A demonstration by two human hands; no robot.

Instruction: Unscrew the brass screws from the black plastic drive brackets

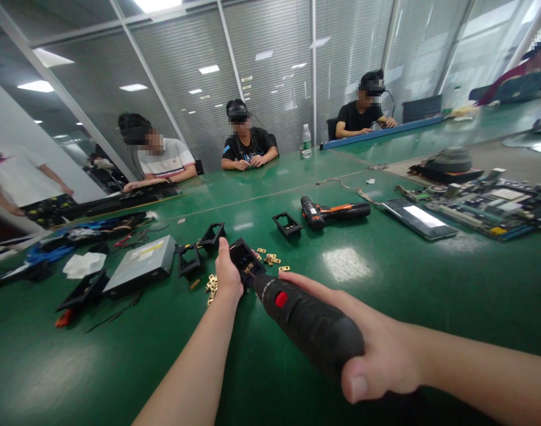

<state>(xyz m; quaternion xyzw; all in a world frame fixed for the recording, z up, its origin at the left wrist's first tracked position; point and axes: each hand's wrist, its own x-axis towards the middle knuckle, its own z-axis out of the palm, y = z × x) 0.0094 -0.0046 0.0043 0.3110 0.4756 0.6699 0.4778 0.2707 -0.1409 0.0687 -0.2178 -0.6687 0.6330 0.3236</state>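
Note:
My left hand [229, 273] grips a black plastic frame [241, 254] by its left side, thumb on top. Wrapped round a black electric screwdriver [305, 319] with a red switch is my right hand [372, 349]. The screwdriver's tip points into the frame, where small brass parts show; whether it touches a screw is too small to tell. Loose brass pieces [212, 289] lie just left of my left hand's wrist, and more brass plates [270, 258] lie right of the frame. Similar black frames [189, 260] rest to the left, and another black frame [288, 226] stands farther back.
A second screwdriver [341, 212] with orange trim lies behind, beside a phone-like device [418, 219] and circuit boards [501, 201]. At left are a silver drive [141, 263], white tissue [84, 265] and cables. Several people sit across the green table [164, 367], near a bottle [306, 142].

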